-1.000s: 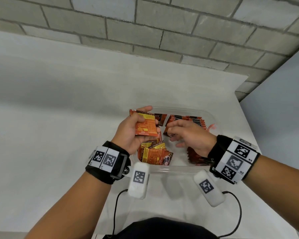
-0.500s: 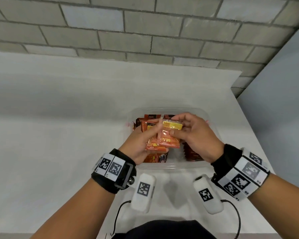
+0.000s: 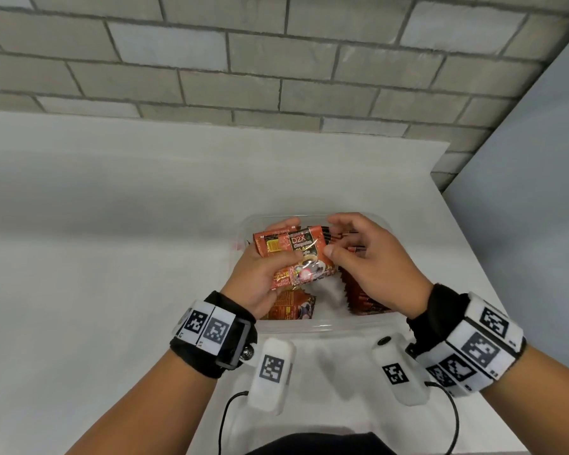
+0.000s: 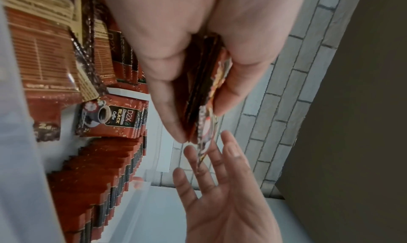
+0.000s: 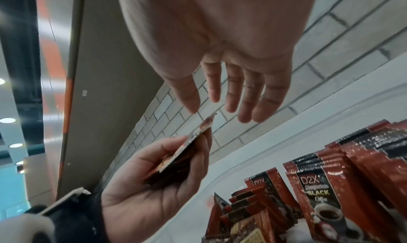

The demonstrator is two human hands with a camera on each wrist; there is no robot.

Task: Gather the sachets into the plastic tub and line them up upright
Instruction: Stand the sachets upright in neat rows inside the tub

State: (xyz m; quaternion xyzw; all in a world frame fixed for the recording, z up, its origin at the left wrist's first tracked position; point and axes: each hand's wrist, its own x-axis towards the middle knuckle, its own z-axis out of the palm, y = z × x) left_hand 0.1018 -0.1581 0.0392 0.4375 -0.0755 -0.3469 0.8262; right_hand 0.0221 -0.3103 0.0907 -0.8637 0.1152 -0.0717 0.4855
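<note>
My left hand (image 3: pixel 260 274) grips a small stack of red-and-black coffee sachets (image 3: pixel 296 257) above the clear plastic tub (image 3: pixel 309 326). In the left wrist view the stack (image 4: pixel 198 93) sits between thumb and fingers. My right hand (image 3: pixel 368 257) hovers just right of the stack with straight, spread fingers (image 5: pixel 242 93), and it holds nothing. Rows of sachets (image 5: pixel 356 159) stand upright in the tub's right side. A few loose sachets (image 3: pixel 289 307) lie flat at the near left of the tub.
The tub rests on a white table (image 3: pixel 112 257) near its right edge. A grey brick wall (image 3: pixel 243 60) runs behind, and a grey panel (image 3: pixel 523 192) stands to the right. Cables and wrist sensor pods (image 3: pixel 270 372) hang by the near edge.
The right hand has let go of the sachet it brought over and opened its fingers. The left hand now holds the stack front side up, slightly farther over the tub.
</note>
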